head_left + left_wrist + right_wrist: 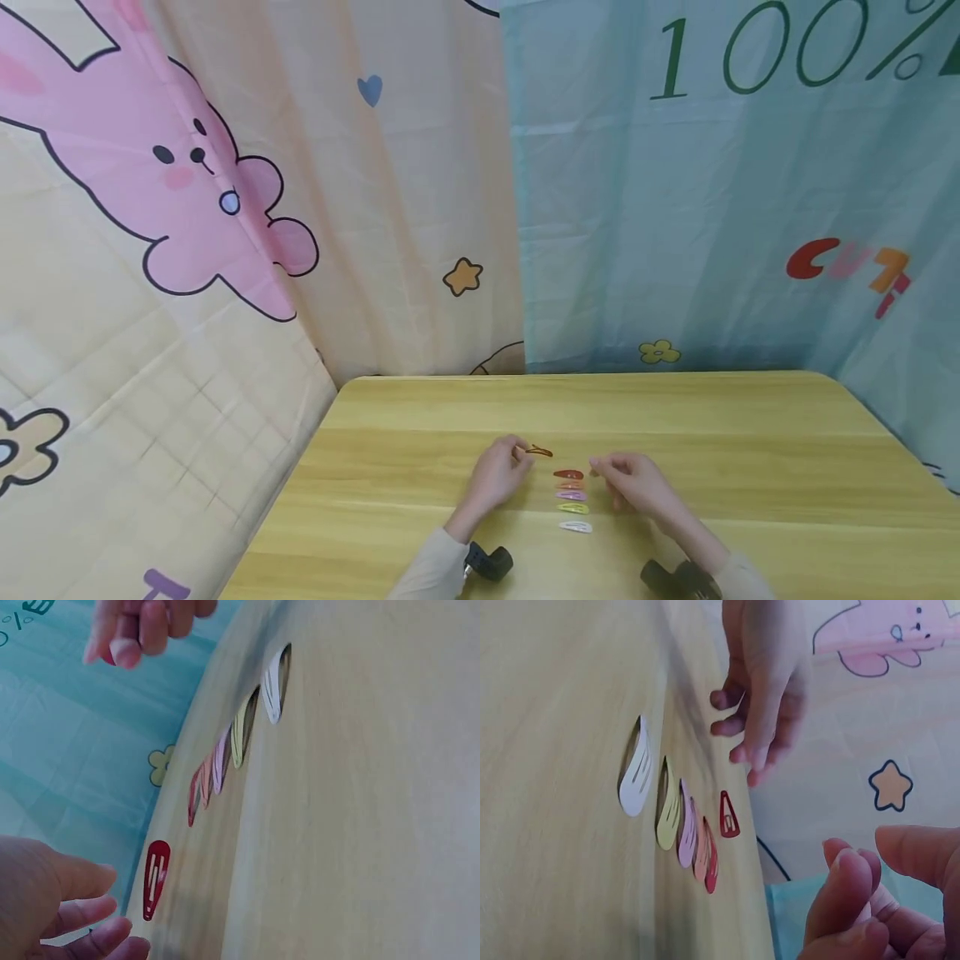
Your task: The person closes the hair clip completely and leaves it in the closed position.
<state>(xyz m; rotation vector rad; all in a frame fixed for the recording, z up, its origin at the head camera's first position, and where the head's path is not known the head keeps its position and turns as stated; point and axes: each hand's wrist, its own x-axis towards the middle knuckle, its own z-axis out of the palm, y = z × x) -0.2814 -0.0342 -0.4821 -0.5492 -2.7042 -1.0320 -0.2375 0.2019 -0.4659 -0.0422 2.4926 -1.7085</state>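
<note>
Several snap hair clips lie in a column on the table: a white clip (576, 527), a yellow clip (573, 507), a purple clip (572, 496), an orange clip (571, 485) and a red clip (569, 474). Beyond them, up and to the left, a separate dark red clip (156, 879) rests near the far edge. My left hand (501, 471) is beside that clip, its fingers loosely spread and apart from it in the wrist views. To the right of the column hovers my right hand (637, 483), fingers loosely bent, with nothing plainly visible in them.
The wooden table (390, 467) has rounded far corners. Behind it hang a cream curtain (405, 208) with a pink rabbit and a blue curtain (637, 217). Dark wrist-camera mounts show at the left wrist (491, 562) and right wrist (678, 577).
</note>
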